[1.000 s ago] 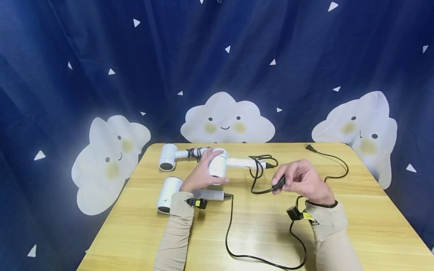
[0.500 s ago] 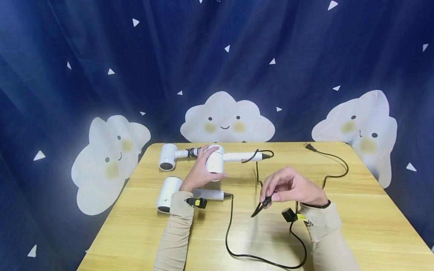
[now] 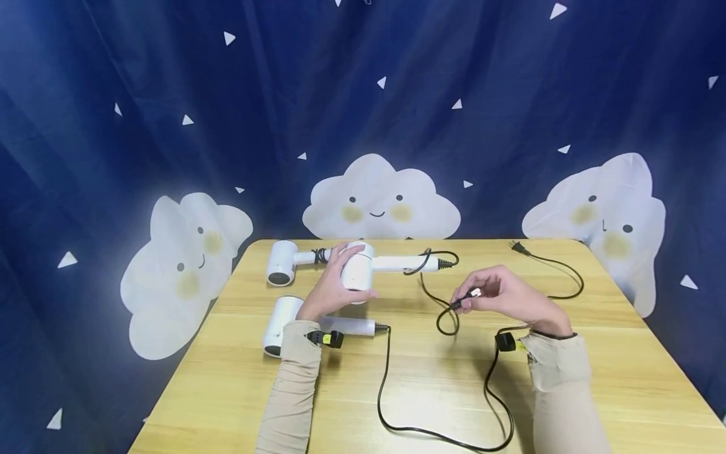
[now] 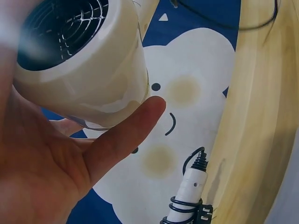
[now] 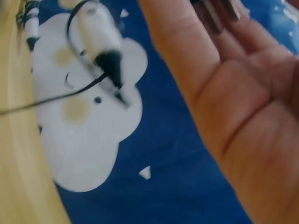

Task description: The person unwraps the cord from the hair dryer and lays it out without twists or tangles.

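A white hair dryer [image 3: 356, 275] is held by its barrel in my left hand [image 3: 329, 289]. The left wrist view shows the thumb along the side of the barrel [image 4: 100, 88], near its dark grille. Its handle points right, with a loop of black cord [image 3: 448, 252] around the end. My right hand [image 3: 507, 296] pinches the cord's black plug [image 3: 466, 299], with the metal prongs showing. A small loop of cord hangs below those fingers. The right wrist view is blurred, with the dryer's handle [image 5: 100, 35] beyond the hand.
On the wooden table [image 3: 612, 372], a second hair dryer [image 3: 280, 265] with cord wound round its handle lies at the back left. A third dryer [image 3: 280, 321] lies nearer; its cord [image 3: 431, 431] runs to the right, past my right wrist. A plug [image 3: 517, 246] lies at the back right.
Cord loops around the held dryer's handle have loosened, and the cord now runs down to my right hand. That hand dipped left, then moved back right and up. The left hand shifted slightly left.
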Motion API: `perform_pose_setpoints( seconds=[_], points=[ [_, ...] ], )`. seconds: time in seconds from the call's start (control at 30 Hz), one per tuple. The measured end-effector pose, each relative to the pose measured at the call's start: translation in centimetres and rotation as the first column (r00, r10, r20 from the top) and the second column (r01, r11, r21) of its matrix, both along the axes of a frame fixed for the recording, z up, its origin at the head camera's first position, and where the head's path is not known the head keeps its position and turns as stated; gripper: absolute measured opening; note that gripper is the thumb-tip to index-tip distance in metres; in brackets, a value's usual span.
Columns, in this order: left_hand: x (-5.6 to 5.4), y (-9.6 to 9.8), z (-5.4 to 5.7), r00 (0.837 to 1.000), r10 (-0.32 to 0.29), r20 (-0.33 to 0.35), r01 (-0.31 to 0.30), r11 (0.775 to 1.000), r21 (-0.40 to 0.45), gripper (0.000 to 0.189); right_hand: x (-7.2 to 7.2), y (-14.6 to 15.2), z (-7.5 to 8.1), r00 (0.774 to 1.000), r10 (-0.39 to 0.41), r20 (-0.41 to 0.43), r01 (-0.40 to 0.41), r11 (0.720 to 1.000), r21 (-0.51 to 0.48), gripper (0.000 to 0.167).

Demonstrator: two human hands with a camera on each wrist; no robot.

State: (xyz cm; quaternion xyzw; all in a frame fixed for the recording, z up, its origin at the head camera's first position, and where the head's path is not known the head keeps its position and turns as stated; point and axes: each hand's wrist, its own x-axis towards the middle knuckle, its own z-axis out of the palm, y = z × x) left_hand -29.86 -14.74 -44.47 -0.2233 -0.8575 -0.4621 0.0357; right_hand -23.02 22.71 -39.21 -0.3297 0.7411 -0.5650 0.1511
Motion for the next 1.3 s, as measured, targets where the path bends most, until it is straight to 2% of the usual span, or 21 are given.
perform_pose_setpoints(
  seconds=[0.07, 0.13, 0.27, 0.43, 0.5, 0.57, 0.63, 0.73, 0.83, 0.93, 1.07, 1.23, 1.3],
  points=[
    [0.0, -0.1, 0.0, 1.000, -0.003, -0.005, 0.003, 1.000, 0.010, 0.103, -0.7, 0.2, -0.8, 0.995, -0.065, 0.073, 0.063, 0.997, 0.034, 0.019],
    [0.0, -0.1, 0.1, 1.000, -0.005, -0.010, 0.006, 1.000, 0.019, 0.102, -1.4, 0.3, -1.8, 0.983, -0.090, 0.158, 0.086, 0.996, 0.029, 0.025],
    [0.2, -0.1, 0.3, 1.000, -0.019, -0.010, 0.019, 0.999, 0.037, 0.100, -3.1, 0.2, -4.4, 0.947, -0.027, 0.320, 0.071, 0.990, -0.125, 0.034],
    [0.7, -0.1, 0.9, 0.998, -0.063, 0.003, 0.063, 0.997, 0.046, 0.099, -4.5, -0.6, -6.9, 0.896, 0.098, 0.433, 0.065, 0.936, -0.346, 0.034],
    [0.8, -0.1, 1.1, 0.996, -0.091, 0.008, 0.090, 0.994, 0.054, 0.099, -4.7, -0.9, -7.4, 0.881, 0.106, 0.461, 0.098, 0.913, -0.396, 0.033],
    [0.9, -0.1, 1.3, 0.993, -0.117, 0.007, 0.116, 0.992, 0.056, 0.099, -4.8, -1.2, -7.6, 0.872, 0.070, 0.484, 0.167, 0.887, -0.431, 0.034],
    [1.0, -0.1, 1.4, 0.990, -0.142, 0.004, 0.142, 0.989, 0.047, 0.099, -4.9, -1.2, -7.6, 0.871, 0.014, 0.491, 0.245, 0.853, -0.461, 0.041],
    [1.1, -0.1, 1.6, 0.986, -0.166, 0.004, 0.166, 0.986, 0.019, 0.100, -4.9, -1.2, -7.5, 0.872, -0.068, 0.484, 0.342, 0.792, -0.506, 0.041],
    [1.2, -0.1, 1.7, 0.983, -0.184, 0.013, 0.184, 0.983, -0.012, 0.100, -4.9, -1.3, -7.1, 0.873, -0.076, 0.482, 0.383, 0.720, -0.579, 0.031],
    [1.2, 0.0, 1.7, 0.981, -0.192, 0.023, 0.193, 0.981, -0.032, 0.100, -4.9, -1.3, -6.6, 0.883, -0.037, 0.469, 0.382, 0.637, -0.670, 0.029],
    [1.2, -0.1, 1.6, 0.983, -0.178, 0.036, 0.180, 0.983, -0.046, 0.100, -4.6, -1.0, -6.0, 0.907, -0.024, 0.421, 0.365, 0.544, -0.755, 0.034],
    [0.9, -0.7, 1.4, 0.990, -0.136, 0.032, 0.137, 0.989, -0.045, 0.100, -4.3, -0.4, -5.6, 0.928, 0.008, 0.373, 0.331, 0.445, -0.832, 0.037],
    [0.7, -1.0, 1.4, 0.993, -0.113, 0.020, 0.114, 0.993, -0.037, 0.099, -4.3, -0.2, -5.5, 0.932, 0.028, 0.360, 0.317, 0.414, -0.853, 0.036]
  ],
)
